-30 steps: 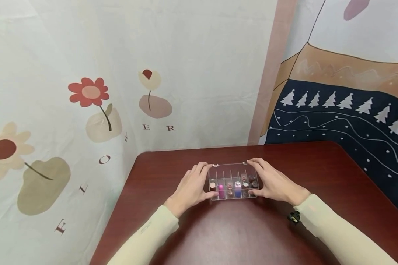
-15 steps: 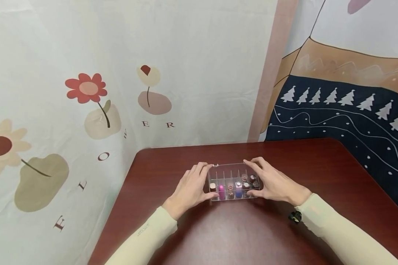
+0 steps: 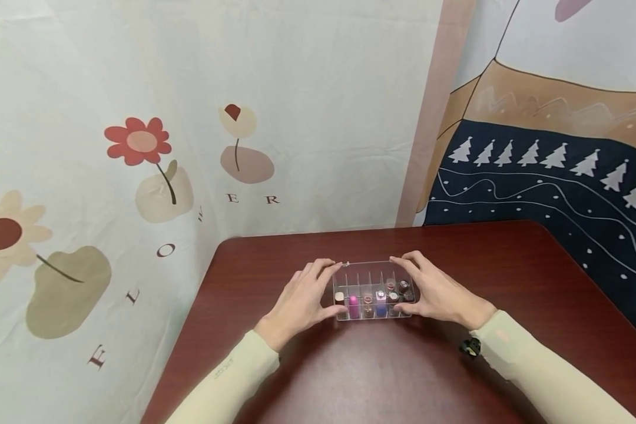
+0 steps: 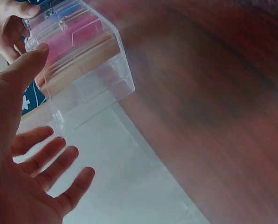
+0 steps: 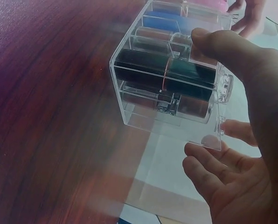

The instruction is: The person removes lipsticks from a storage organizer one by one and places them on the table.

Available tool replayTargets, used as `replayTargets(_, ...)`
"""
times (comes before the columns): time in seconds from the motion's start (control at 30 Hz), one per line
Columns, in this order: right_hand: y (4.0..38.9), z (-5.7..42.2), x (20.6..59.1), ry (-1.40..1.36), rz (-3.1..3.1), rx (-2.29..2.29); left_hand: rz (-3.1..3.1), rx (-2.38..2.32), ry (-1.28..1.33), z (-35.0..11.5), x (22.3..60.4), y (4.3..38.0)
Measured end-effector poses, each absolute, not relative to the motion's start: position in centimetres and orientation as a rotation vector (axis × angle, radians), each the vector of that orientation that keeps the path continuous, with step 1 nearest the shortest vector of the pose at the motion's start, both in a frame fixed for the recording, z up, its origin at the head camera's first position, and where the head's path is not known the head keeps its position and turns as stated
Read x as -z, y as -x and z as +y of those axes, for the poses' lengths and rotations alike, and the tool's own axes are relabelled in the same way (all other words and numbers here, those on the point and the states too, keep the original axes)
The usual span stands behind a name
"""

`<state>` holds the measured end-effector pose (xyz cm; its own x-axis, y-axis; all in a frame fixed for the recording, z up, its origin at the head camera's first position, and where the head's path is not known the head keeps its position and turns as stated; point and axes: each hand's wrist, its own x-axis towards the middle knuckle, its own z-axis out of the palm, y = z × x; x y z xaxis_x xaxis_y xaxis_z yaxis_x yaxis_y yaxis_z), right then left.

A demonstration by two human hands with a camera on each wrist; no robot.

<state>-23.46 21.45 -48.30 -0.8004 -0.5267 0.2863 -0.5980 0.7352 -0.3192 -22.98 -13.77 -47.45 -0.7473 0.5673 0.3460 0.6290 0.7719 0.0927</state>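
clear plastic makes up your box (image 3: 357, 278), which looks set upright on the table (image 3: 339, 371), between your hands. your right hand (image 3: 441, 295) grasps its right end, thumb on the near side and fingers at the far edge. your left hand (image 3: 295, 303) spans the other end with fingers spread and relaxed; whether the thumb bears on it, i can't tell.

filling looks well along. each cell of the near row seems to hold something, the pink tube (image 3: 354, 307) and blue bottle (image 3: 381, 305) among them, though your right thumb hides part of the last cells. the far row has items only towards its right end, the cells to their left looking bare. closing seems to be the step in hand: you have a clip (image 3: 345, 264) at the far edge, too small to judge as fastened, so securing it may be what is left.
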Motion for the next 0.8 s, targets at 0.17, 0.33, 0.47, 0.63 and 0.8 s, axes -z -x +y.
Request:
replayTargets(0.17, 23.5, 21.4, 48.3, -0.900, -2.756, -0.600, -2.557, 0.281, 1.037, -14.1, 46.9, 23.0)
replayTargets(0.33, 23.4, 21.4, 48.4, -0.899, -2.774, -0.619, -2.498, 0.234, 1.147, -14.2, 46.6, 22.7)
replayTargets(0.47, 23.4, 21.4, 48.4, -0.901, -2.787, -0.628, -2.517, 0.181, 1.160, -14.2, 46.4, 22.6)
replayTargets(0.63, 23.5, 21.4, 48.4, -0.895, -2.782, -0.626, -2.526, 0.152, 1.170, -14.0, 46.1, 22.9)
replayTargets(0.8, 23.6, 21.4, 48.4, -0.897, -2.777, -0.629, -2.535, 0.135, 1.186, -14.0, 46.3, 23.0)
